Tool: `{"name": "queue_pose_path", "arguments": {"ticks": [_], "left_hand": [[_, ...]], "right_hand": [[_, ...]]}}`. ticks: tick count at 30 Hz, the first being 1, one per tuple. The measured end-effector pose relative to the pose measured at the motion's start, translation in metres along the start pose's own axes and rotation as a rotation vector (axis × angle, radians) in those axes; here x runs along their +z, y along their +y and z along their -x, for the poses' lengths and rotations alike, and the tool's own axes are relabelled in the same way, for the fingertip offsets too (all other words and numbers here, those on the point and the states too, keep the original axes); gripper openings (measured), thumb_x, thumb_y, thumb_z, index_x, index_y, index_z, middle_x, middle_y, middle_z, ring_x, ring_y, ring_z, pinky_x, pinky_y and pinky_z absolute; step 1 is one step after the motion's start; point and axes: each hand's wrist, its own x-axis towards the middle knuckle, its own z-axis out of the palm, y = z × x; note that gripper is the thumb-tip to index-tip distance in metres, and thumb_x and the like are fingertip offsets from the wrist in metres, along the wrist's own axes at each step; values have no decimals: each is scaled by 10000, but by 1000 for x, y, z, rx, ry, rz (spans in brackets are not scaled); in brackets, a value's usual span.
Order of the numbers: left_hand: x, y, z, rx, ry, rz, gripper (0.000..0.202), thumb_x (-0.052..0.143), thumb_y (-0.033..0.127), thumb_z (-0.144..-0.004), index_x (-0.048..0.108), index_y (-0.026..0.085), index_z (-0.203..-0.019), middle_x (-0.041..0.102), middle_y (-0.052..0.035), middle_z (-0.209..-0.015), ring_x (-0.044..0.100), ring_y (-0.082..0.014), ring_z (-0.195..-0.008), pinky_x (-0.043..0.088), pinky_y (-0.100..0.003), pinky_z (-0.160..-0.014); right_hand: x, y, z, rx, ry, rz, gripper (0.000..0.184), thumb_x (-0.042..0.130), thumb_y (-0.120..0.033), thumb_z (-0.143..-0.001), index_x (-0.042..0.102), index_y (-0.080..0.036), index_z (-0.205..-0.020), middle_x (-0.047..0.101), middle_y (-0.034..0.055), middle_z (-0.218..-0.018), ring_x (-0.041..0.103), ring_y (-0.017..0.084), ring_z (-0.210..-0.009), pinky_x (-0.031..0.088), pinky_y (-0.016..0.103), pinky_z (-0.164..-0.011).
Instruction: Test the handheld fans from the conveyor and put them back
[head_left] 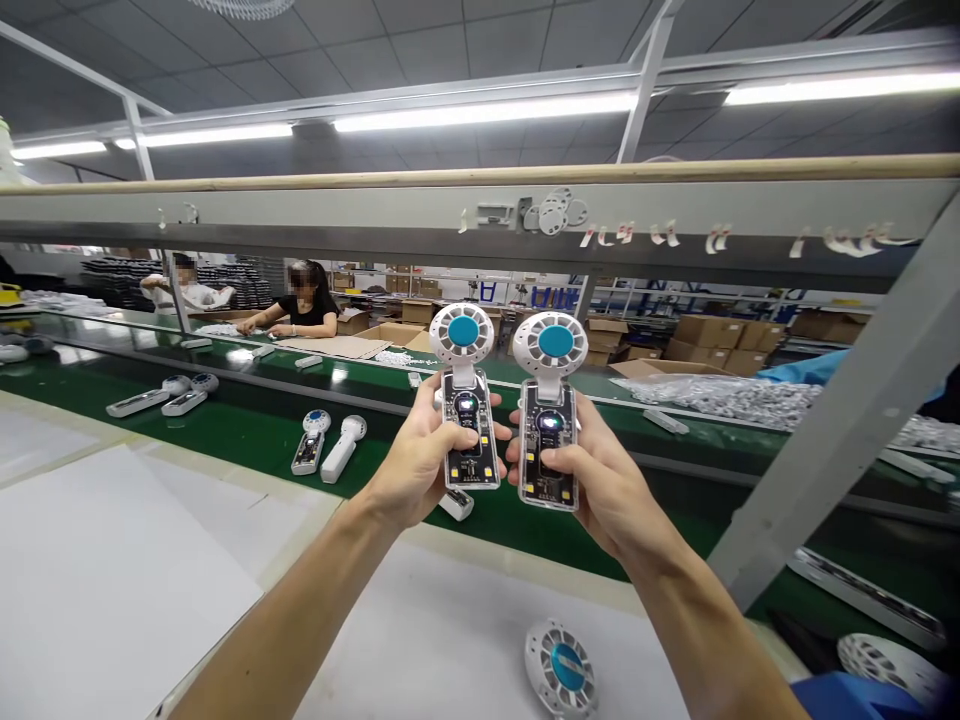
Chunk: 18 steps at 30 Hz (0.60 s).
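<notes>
My left hand [416, 455] grips a white handheld fan [463, 335] upright, thumb pressed on the middle of its clear-fronted handle. Held the same way in my right hand [604, 475] is a second handheld fan [553, 345]. Both have a round white grille with a blue centre, and a dark circuit board shows through each handle, with a small lit spot near the top. The fans are side by side, slightly apart, above the green conveyor belt [397, 425]. On the white work surface below lies another fan [562, 668], its handle out of frame.
Several fans, among them a white one [343, 450], lie on the belt. A slanted grey post [840, 420] stands at the right. Overhead runs a grey beam [300, 210] with small stickers. Across the belt, two people sit near cardboard boxes [709, 330] and a heap of plastic-wrapped parts [720, 400].
</notes>
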Motion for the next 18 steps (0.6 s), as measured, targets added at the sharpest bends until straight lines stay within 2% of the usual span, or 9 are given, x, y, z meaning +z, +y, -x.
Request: {"name": "queue_pose_path", "arguments": {"ticks": [5,11,14,16,18], "left_hand": [[-2,-1,-1,4,-10,27,649,659,107,-718,364,247,-1278,677,-55,-1061,695,-170,-616,561,-289,-532],[-2,0,-2,15,15,50,624,653,95,-696,385,235,-1242,658,-71,-1130,701,-170,-657,588,-315,-572],[0,-1,-1,19,3,51,615,688,121,-703,384,245,-1224,653,-57,-1115,692,-164,-662,589,-324,-582],[0,-5,-2,48,8,36,567,727,191,-733,394,249,-1188,652,-45,-1099,689,-167,-684,580,-314,-576],[-3,-11,-5,118,77,-53,476,747,281,-774,429,234,-1125,667,-25,-996,669,-151,-642,551,-279,-541]], "right_hand": [[-1,0,0,0,-5,-17,679,659,-184,-746,400,-312,-1360,674,25,-1052,679,184,-784,614,345,-659],[-2,0,0,5,-3,-42,664,677,-184,-743,415,-306,-1341,662,32,-1093,683,182,-797,614,340,-660],[2,0,-1,-29,46,-26,651,727,-221,-732,436,-311,-1307,675,32,-1079,698,205,-814,614,359,-677],[6,0,0,-7,73,-79,526,740,-302,-741,502,-283,-1211,686,26,-988,697,209,-767,612,370,-674],[7,0,2,31,80,-91,361,721,-381,-762,576,-249,-1066,667,15,-812,667,204,-656,597,366,-607]]}}
